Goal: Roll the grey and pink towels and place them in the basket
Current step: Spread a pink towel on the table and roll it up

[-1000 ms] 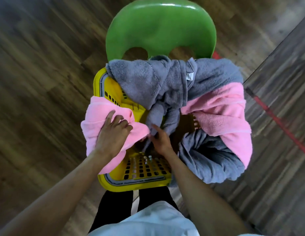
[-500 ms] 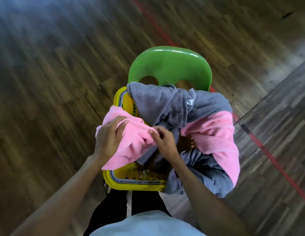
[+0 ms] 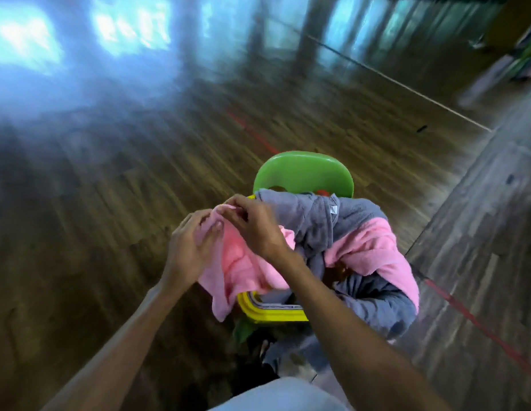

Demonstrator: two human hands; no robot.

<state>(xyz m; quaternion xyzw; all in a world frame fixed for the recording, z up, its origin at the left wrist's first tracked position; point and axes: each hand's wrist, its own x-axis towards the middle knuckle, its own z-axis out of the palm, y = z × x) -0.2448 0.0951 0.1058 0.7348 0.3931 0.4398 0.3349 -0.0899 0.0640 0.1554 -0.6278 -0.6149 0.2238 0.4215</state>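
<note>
Compared with half a second earlier, both hands have lifted the soft pink towel (image 3: 240, 268) clear above the yellow plastic basket (image 3: 270, 312). Left hand (image 3: 190, 247) grips its left edge; right hand (image 3: 252, 226) pinches its top corner. Grey towels (image 3: 305, 221) drape the basket's right side, before the green plastic chair (image 3: 302, 173).

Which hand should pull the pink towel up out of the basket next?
Probably the right hand: it pinches the pink towel's top edge, highest up. The left hand holds it lower, beside the yellow basket.
</note>
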